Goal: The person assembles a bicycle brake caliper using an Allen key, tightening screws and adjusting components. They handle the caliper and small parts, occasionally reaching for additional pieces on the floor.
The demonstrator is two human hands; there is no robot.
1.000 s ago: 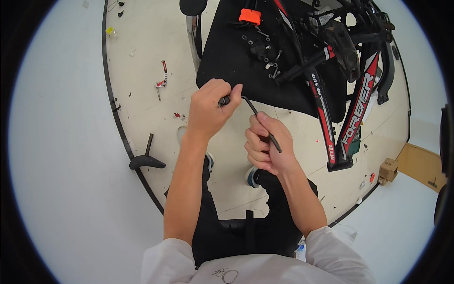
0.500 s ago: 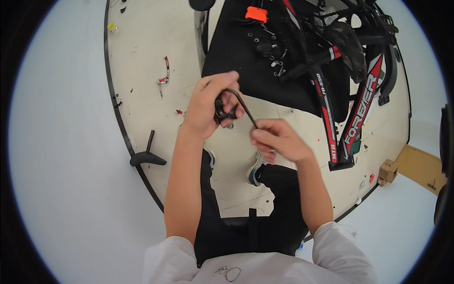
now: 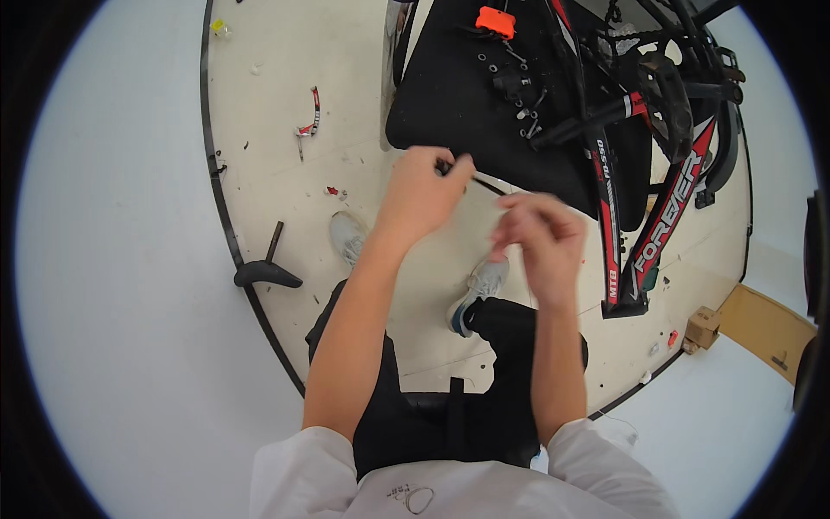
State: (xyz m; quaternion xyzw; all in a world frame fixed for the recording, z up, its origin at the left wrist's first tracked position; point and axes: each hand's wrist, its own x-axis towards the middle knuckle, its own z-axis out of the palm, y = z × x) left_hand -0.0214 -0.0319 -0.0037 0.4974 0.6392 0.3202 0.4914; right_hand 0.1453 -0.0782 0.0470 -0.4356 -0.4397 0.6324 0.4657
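The left hand is curled around a small black part. A thin black rod slants down to the right, its low end by the right hand. Those fingers are half bent and blurry; I can't tell if they hold it.

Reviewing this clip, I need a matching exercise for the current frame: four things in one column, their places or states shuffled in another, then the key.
Things
1. left hand
2. bicycle saddle
3. orange block
4. cardboard box

Places or states
A. at the dark floor strip on the left
B. next to a flat tan sheet on the right
C. closed around a small black part
D. on the black surface

Pairs: 1-C, 2-A, 3-D, 4-B
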